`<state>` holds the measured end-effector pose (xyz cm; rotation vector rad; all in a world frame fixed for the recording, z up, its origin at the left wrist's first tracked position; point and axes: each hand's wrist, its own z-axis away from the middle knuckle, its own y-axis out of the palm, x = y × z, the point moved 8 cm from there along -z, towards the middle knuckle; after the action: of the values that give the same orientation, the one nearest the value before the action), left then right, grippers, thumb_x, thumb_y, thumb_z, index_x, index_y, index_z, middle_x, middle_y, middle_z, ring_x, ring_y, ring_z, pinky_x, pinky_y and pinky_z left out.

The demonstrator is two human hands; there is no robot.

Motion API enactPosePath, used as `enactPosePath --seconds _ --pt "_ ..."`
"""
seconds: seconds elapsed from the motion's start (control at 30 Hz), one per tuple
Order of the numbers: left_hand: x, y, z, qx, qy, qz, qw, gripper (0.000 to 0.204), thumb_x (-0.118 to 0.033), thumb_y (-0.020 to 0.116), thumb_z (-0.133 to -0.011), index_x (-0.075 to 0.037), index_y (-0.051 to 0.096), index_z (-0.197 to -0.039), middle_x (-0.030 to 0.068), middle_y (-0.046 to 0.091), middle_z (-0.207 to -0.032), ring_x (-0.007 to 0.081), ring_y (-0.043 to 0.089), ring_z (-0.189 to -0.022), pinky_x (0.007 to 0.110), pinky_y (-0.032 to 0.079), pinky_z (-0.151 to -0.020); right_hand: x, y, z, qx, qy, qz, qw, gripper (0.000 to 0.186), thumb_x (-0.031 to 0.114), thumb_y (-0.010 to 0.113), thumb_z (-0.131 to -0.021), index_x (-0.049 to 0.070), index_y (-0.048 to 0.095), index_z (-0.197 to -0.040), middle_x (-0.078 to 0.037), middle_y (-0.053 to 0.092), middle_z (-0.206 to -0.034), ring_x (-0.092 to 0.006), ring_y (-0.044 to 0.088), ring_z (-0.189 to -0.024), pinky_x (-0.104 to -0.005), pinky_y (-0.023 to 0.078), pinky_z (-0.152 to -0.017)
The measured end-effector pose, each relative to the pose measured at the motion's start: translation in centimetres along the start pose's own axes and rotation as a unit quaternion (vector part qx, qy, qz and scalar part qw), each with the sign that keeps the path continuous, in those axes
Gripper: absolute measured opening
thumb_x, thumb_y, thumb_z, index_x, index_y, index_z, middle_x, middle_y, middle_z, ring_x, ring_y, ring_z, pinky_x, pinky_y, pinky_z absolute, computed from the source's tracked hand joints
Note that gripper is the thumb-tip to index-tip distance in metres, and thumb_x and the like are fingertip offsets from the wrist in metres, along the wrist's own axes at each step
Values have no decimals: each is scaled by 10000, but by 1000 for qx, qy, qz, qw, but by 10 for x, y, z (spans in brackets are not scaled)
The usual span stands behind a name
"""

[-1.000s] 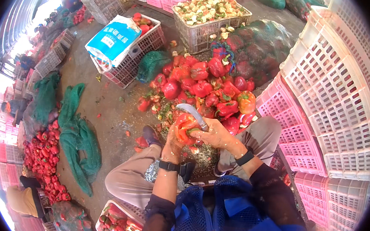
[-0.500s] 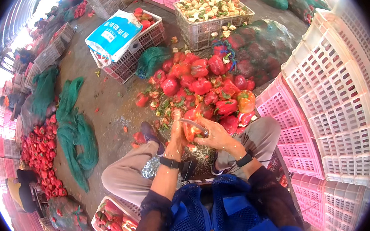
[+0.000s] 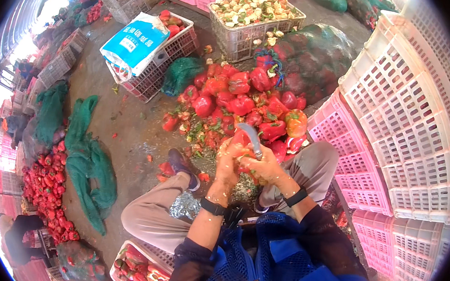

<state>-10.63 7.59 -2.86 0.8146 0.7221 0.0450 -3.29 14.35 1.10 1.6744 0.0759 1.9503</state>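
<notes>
My left hand (image 3: 227,161) is closed round a red bell pepper (image 3: 240,138), partly hidden by the fingers. A short curved knife (image 3: 251,134) is in my right hand (image 3: 267,165), its blade pointing up and away beside the pepper. Both hands touch or nearly touch between my knees. Just beyond them lies a heap of red bell peppers (image 3: 242,104) with cut scraps at its near left edge. An orange-yellow pepper (image 3: 296,123) lies at the right side of the heap.
Stacked pink crates (image 3: 350,151) and white crates (image 3: 398,113) wall off the right. Ahead stand a crate of pepper cores (image 3: 239,41) and a crate under a blue-white bag (image 3: 137,44). A crate of cut peppers (image 3: 136,269) sits near my left hip; green netting (image 3: 91,169) lies left.
The knife blade has swung from lying across the pepper to pointing upward. Both hands have drawn closer together, with the left moving slightly right and the pepper now more covered by fingers.
</notes>
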Motion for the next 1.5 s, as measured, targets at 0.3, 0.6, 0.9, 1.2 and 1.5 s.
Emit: enactPosePath --seconds 0.3,0.6,0.9,1.2,1.5 --pt "-24 16 21 -39 15 56 998 236 -199 545 -838 -80 541 -1042 11 585 -783 62 517 -562 187 384 -423 5 -36 -3 -76 19 -227 971 147 178 591 -853 96 536 -962 22 560 -735 -23 420 -421 -165 327 -352" --pt "-38 2 25 -5 74 1 997 380 -57 550 -815 -62 451 -1182 81 613 -964 105 565 -589 196 448 -456 83 -76 -4 -271 -218 191 918 318 56 639 -798 60 467 -1066 -21 580 -775 -37 443 -457 -176 356 -374" --pt "-66 44 33 -48 379 -639 668 576 -269 716 -708 -60 487 -1194 181 468 -1185 290 502 -1068 404 472 -814 90 -36 -16 -142 -133 50 980 365 19 641 -784 47 484 -1112 -40 616 -815 -36 426 -400 -167 326 -335" --pt "-32 47 8 160 388 -535 733 405 -87 605 -751 -22 523 -1142 185 510 -1163 340 512 -1008 403 397 -883 80 13 -26 43 -157 351 922 457 158 698 -769 37 487 -1157 -16 571 -929 -82 536 -852 -261 452 -741" --pt "-20 28 13 29 407 -720 561 185 -228 579 -796 -56 581 -728 136 566 -576 305 585 -533 407 464 -493 3 -18 -42 -53 81 -93 991 378 87 647 -786 54 492 -1129 -92 649 -872 -40 505 -479 -175 353 -353"
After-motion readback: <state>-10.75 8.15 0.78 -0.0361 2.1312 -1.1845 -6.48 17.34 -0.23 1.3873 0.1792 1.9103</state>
